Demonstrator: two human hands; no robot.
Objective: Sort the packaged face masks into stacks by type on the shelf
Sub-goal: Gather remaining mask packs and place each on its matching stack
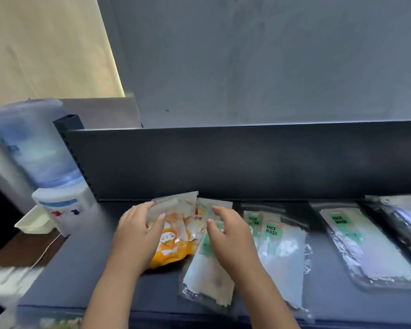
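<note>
Clear packets of face masks lie on a dark shelf (86, 276). At the left-centre is a pile of orange cartoon-print packets (176, 241). My left hand (138, 231) grips the top packet of that pile by its left side, thumb over its front. My right hand (230, 233) rests with slightly bent fingers on a green-label packet (209, 274) beside the pile. To the right lies an overlapping heap of green "FACE MASK" packets (280, 248). Further right sits a single green-label packet (365, 245). A dark packet (403, 217) lies at the far right.
A dark upright back panel (223, 162) closes the shelf behind the packets. A water dispenser with a blue bottle (36, 157) stands left of the shelf. A white tray (33, 222) sits below it. The shelf's front edge (152, 314) runs under my forearms.
</note>
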